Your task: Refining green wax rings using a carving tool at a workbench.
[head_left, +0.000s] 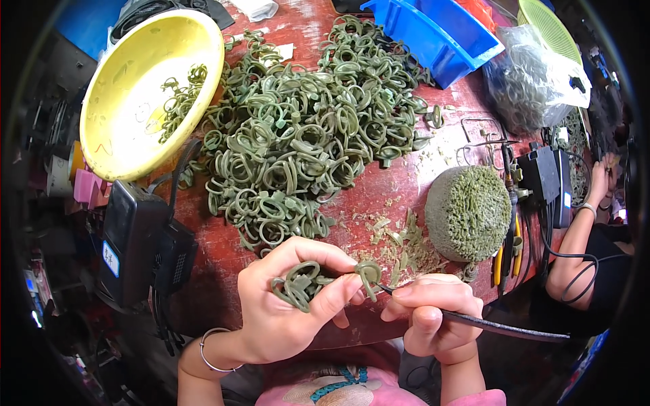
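Note:
Several green ring-shaped pieces sit in the curl of my left hand, which also pinches one more ring between thumb and forefinger. My right hand is closed on a long, thin dark tool; its tip reaches that pinched ring. Beyond both hands a large heap of similar olive-green rings covers the middle of the worn red table. Pale green shavings lie just past my hands, beside a round, rough-topped green block.
A yellow basin holding some rings and black devices are at left. At right are a blue tray, bagged rings, pliers, black boxes and cables. Another person's arm is at the far right edge.

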A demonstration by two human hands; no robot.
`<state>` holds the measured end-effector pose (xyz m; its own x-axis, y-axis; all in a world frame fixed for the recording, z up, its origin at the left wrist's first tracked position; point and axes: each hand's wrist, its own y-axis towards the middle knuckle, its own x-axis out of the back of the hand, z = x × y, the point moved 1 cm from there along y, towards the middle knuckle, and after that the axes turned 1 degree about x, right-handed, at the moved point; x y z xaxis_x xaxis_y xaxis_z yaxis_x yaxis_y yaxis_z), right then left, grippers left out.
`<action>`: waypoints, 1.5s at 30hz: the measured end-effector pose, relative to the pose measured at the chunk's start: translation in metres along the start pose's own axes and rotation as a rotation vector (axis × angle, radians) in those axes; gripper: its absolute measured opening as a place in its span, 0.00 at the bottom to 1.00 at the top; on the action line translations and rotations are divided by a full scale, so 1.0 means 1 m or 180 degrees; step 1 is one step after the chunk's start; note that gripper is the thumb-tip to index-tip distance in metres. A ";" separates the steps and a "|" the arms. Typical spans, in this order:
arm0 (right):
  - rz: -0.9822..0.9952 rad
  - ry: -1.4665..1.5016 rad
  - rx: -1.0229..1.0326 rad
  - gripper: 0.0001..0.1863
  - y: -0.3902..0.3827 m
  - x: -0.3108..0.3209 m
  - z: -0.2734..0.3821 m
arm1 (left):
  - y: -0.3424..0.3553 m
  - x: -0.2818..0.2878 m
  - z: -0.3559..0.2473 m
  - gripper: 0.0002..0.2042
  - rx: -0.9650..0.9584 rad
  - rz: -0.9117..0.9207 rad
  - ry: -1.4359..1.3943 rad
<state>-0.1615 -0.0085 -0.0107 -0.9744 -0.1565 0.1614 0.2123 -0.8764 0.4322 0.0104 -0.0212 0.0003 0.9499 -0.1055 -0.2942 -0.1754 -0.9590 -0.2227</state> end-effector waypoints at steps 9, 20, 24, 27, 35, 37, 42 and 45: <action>-0.0345 0.0045 0.0071 0.11 -0.005 -0.001 0.001 | 0.001 0.001 0.004 0.11 -0.0125 0.0161 0.0234; -0.0228 0.0515 0.0102 0.11 -0.006 0.003 0.001 | 0.006 0.002 0.002 0.11 -0.1890 0.0457 0.1629; 0.0143 0.0555 0.0376 0.13 -0.004 0.002 -0.002 | 0.005 0.005 0.001 0.12 -0.1958 0.0434 0.1776; 0.0305 0.0421 0.0600 0.13 0.000 0.001 0.003 | 0.004 0.005 0.002 0.12 -0.1979 0.0447 0.1730; -0.0260 -0.0145 0.0363 0.11 -0.003 -0.005 0.004 | 0.002 0.009 0.003 0.07 -0.2207 0.0562 0.1810; -0.0443 0.0041 0.0401 0.11 -0.001 -0.006 0.004 | 0.002 0.011 0.005 0.12 -0.2453 0.0636 0.1973; -0.0298 0.0210 0.0159 0.13 -0.004 -0.003 0.005 | 0.000 0.013 0.001 0.08 -0.2533 0.0799 0.2052; -0.0458 -0.0097 -0.0218 0.14 0.000 -0.003 0.008 | -0.004 0.012 -0.005 0.06 -0.2533 0.0936 0.2039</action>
<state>-0.1581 -0.0040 -0.0041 -0.9915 -0.0143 0.1295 0.0643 -0.9180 0.3914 0.0240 -0.0201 0.0025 0.8973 -0.2578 0.3584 -0.4209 -0.7447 0.5180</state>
